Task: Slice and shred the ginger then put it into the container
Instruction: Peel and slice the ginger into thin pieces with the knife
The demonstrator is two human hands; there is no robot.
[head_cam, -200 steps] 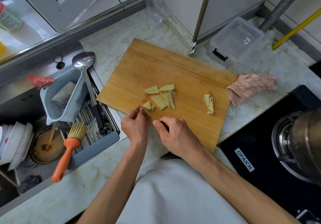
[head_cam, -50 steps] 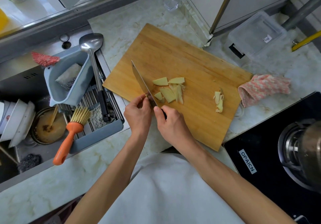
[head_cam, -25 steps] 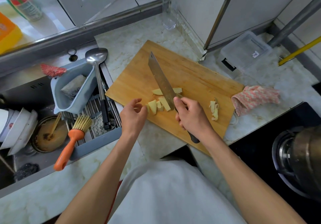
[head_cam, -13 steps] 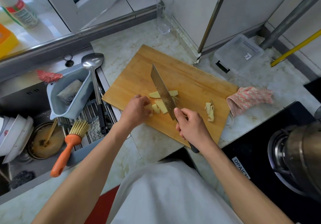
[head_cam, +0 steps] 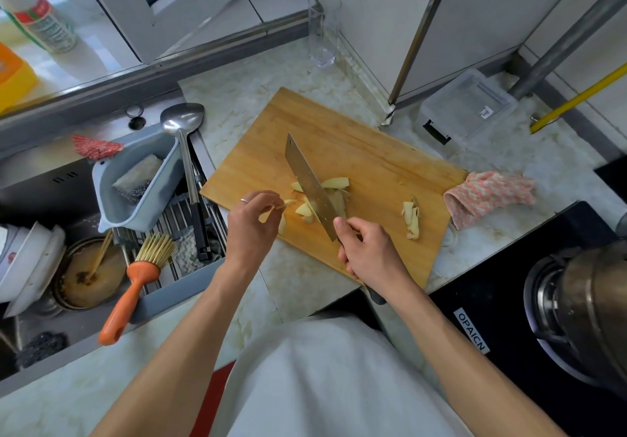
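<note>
You stand at a pale marble counter (head_cam: pixel 237 94) below a window, with white cabinet fronts behind. At far left the sink (head_cam: pixel 40 182) holds bowls, a dirty pot, a grey drainer tub (head_cam: pixel 135 179), a steel ladle (head_cam: pixel 183 121) and an orange-handled brush (head_cam: pixel 135 280). Your left hand (head_cam: pixel 252 224) hovers over the near left edge of the wooden cutting board (head_cam: pixel 356 155), fingertips pinching a thin ginger strip (head_cam: pixel 276 206). The ginger slices (head_cam: pixel 317 199) lie mid-board, partly under the cleaver (head_cam: pixel 310 185), whose handle your right hand (head_cam: pixel 368 253) grips. A small heap of peel (head_cam: pixel 411 214) sits further right, then a pink cloth (head_cam: pixel 488 196). The clear lidded container (head_cam: pixel 470 107) rests behind it, well apart from the ginger. A black hob with a steel pot (head_cam: pixel 593 304) fills the right.
</note>
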